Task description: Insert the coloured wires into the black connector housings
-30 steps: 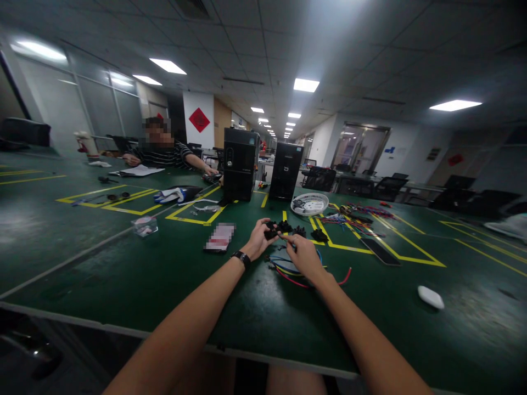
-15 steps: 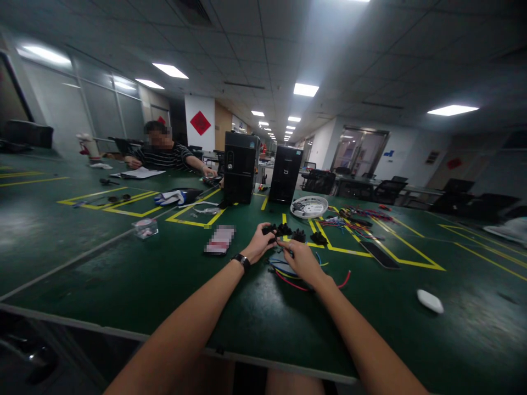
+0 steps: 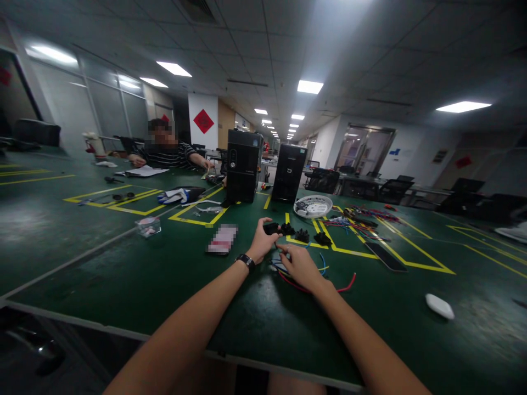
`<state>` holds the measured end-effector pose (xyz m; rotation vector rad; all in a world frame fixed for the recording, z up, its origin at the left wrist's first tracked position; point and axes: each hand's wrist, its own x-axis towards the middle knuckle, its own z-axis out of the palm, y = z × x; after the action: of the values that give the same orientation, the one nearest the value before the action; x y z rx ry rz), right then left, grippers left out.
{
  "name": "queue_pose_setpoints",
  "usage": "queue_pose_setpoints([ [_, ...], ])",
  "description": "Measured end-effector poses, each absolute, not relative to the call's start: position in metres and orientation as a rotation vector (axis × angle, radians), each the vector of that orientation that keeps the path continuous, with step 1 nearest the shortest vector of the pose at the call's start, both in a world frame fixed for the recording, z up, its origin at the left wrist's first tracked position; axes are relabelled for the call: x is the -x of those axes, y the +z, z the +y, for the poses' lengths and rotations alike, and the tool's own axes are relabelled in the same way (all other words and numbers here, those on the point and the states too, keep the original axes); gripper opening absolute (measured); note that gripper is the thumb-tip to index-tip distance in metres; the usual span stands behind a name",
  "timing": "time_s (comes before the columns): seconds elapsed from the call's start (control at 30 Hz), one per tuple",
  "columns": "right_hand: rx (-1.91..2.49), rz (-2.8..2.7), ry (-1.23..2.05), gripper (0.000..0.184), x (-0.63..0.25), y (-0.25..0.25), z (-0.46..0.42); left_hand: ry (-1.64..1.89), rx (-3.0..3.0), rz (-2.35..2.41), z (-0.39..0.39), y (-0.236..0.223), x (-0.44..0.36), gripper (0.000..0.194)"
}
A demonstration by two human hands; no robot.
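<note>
The green worktop (image 3: pixel 90 291) spans the frame, its near edge crossing the bottom; broad room lies at lower left and lower right. Two black towers (image 3: pixel 244 173) bound the upper middle. A white basket (image 3: pixel 320 207) sits right of them. Coiled wires (image 3: pixel 349 285) lie partly under the right hand (image 3: pixel 302 266), whose grip is narrow; whether it holds anything, I cannot tell. The left hand's (image 3: pixel 262 244) grip holds a black part (image 3: pixel 270 229) at centre, near three black pieces (image 3: pixel 302 236).
</note>
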<state>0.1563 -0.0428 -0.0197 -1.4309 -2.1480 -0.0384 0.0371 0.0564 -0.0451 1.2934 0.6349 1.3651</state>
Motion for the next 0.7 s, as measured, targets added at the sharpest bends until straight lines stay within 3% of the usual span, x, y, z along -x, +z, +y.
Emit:
queue_pose_setpoints([
  [0.2,1.435,-2.104,-0.027,0.03,-0.159,-0.019,-0.041,1.343,-1.236,0.643,0.055,-0.042,-0.036,0.06],
  [0.37,1.407,-2.03,0.042,0.033,-0.161,-0.021,-0.039,1.257,-1.124,0.633,0.052,-0.034,-0.029,0.05],
  [0.7,1.478,-2.217,-0.089,0.028,-0.164,-0.009,-0.046,1.579,-1.437,0.759,0.056,-0.037,-0.024,0.047],
])
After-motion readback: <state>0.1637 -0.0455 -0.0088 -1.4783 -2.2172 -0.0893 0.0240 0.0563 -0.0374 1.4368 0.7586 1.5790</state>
